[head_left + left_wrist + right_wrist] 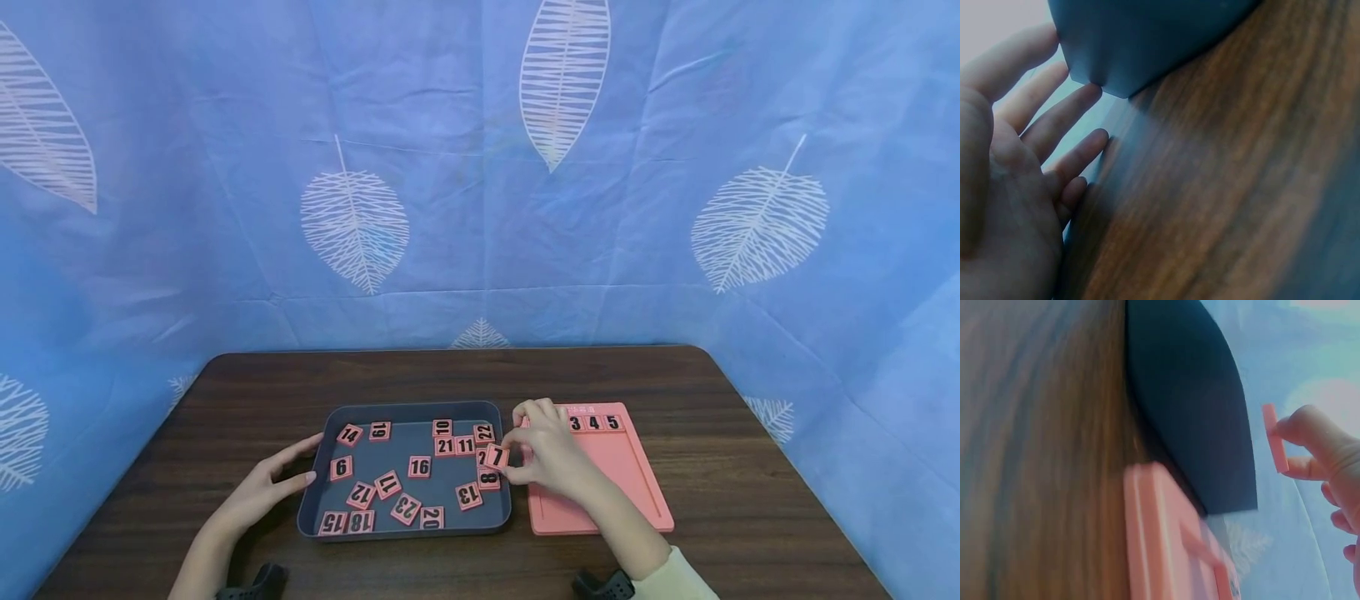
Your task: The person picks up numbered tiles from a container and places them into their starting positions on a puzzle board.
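Note:
My right hand (551, 450) pinches a pink number tile marked 7 (496, 457) between thumb and finger, over the right rim of a dark grey tray (408, 535). In the right wrist view this tile (1275, 438) appears edge-on, raised above the tray wall. Several more pink number tiles lie scattered in the tray, such as 16 (419, 467) and 13 (468, 496); one beneath the 7 is partly covered. At the tray's left side is my left hand (258, 492), its fingers extended. Fingertips (1092, 94) reach right to the tray's outer wall in the left wrist view.
A pink board (637, 492) with a raised border lies right of the tray, partly hidden by my right hand and forearm. Tiles 3, 4 and 5 (612, 422) sit along its top row. Both stand on a dark wooden table (720, 467) before a blue leaf-patterned cloth (465, 208).

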Available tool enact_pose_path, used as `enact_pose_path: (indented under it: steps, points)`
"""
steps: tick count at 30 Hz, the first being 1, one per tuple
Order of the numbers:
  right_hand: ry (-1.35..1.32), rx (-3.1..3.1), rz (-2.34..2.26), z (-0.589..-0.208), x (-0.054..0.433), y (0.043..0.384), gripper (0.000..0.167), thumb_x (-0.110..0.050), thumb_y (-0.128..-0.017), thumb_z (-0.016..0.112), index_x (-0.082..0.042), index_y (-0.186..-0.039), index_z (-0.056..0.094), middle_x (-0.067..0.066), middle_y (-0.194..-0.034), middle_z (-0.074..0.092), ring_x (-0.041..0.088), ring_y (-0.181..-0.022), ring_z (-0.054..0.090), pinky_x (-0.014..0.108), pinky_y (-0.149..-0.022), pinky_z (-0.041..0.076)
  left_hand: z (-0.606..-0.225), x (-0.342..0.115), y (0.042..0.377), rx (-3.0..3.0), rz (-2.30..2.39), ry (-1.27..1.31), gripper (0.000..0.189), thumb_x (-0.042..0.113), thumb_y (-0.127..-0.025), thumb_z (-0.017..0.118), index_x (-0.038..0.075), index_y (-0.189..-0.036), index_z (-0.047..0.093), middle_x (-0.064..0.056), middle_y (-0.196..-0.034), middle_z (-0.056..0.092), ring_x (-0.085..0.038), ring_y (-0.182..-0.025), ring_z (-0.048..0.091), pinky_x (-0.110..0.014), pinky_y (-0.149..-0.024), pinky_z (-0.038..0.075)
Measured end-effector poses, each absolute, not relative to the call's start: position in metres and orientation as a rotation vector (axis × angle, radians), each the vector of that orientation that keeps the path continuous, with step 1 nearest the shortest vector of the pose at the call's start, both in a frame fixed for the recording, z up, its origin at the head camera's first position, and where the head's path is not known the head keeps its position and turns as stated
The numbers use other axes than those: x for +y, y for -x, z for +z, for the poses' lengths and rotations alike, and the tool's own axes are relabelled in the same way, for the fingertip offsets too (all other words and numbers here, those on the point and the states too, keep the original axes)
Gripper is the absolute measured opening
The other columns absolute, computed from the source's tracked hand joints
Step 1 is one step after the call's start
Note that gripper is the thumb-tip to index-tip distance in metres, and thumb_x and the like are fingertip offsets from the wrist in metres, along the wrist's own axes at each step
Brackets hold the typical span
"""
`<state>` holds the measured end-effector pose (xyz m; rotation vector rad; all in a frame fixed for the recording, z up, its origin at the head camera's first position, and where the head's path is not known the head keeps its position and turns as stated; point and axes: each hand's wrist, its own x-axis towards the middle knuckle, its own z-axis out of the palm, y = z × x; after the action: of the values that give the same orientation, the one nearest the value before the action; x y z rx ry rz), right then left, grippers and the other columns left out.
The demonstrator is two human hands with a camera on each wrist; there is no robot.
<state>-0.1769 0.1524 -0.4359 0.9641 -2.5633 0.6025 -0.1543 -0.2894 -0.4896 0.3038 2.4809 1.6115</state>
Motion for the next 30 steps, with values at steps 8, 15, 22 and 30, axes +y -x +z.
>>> enact_pose_path:
  steps: [8,15,22,30]
  points:
    - [-0.977,-2.500,0.560,-0.432,0.181,0.187,0.017,-0.025,-0.065,0.086,-0.024,-0.077,0.074,-0.004,-0.096,0.044,0.019,-0.093,0.036,0.043,-0.077,0.025,-0.491,-0.288,0.154,2.492,1.610,-0.288,0.058,0.024,-0.096,0.060,0.013,-0.148,0.038,-0.021,-0.150,0.033,-0.047,-0.135,0.024,-0.070,-0.098,0.026]
    - [-1.016,-2.484,0.496,-0.434,0.205,0.195,0.017,-0.026,-0.065,0.086,-0.023,-0.076,0.073,-0.005,-0.094,0.042,0.021,-0.094,0.038,0.046,-0.077,0.027,-0.492,-0.287,0.154,2.464,1.633,-0.289,0.059,0.024,-0.096,0.061,0.012,-0.149,0.037,-0.021,-0.150,0.032,-0.047,-0.136,0.023,-0.069,-0.098,0.027]
    - [-1.081,-2.471,0.390,-0.440,0.231,0.207,0.016,-0.021,-0.064,0.083,-0.021,-0.078,0.074,0.002,-0.094,0.049,0.023,-0.093,0.041,0.046,-0.075,0.030,-0.491,-0.287,0.154,2.469,1.630,-0.308,0.058,0.023,-0.096,0.060,0.011,-0.148,0.038,-0.022,-0.150,0.032,-0.048,-0.135,0.024,-0.067,-0.098,0.029]
    - [-1.154,-2.493,0.231,-0.446,0.250,0.216,0.019,-0.026,-0.067,0.083,-0.019,-0.082,0.075,0.006,-0.097,0.054,0.025,-0.093,0.045,0.046,-0.075,0.034,-0.490,-0.289,0.153,2.493,1.622,-0.328,0.058,0.021,-0.096,0.060,0.009,-0.148,0.038,-0.022,-0.149,0.033,-0.048,-0.134,0.025,-0.068,-0.098,0.028]
